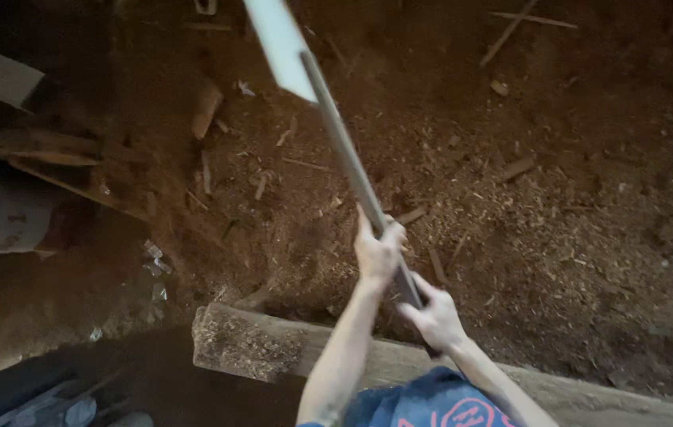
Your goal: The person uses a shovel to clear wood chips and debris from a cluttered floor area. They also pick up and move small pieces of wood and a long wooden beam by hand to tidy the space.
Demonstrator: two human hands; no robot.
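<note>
Wooden and smooth, the long handle (352, 166) is lying inside both my fists. My left hand (378, 251) is wrapping the shaft higher up, fingers (390, 234) fully curled around it with no gap showing. My right hand (434, 316) is gripping near the butt end, likewise closed tight around the wood, thumb lying along the shaft. The handle is rising away from me on a diagonal toward the upper left, ending in a pale flat blade (279, 43) that is hanging raised above the ground, partly cut off by the top edge of the view.

Below my forearms, a thick timber beam (273, 348) dusted with sawdust is running across the lower part of the view. Beyond it, reddish earth littered with wood chips (510, 205) is spreading out under the blade. Scrap boards (52, 150) and a printed sack (0, 213) are sitting at the left, well apart from the tool.

In my judgement, a sound stroke is depending on keeping the hands spaced apart as shown, the upper one guiding and the lower one driving, and on keeping the blade's path well clear of the beam and of my legs.
</note>
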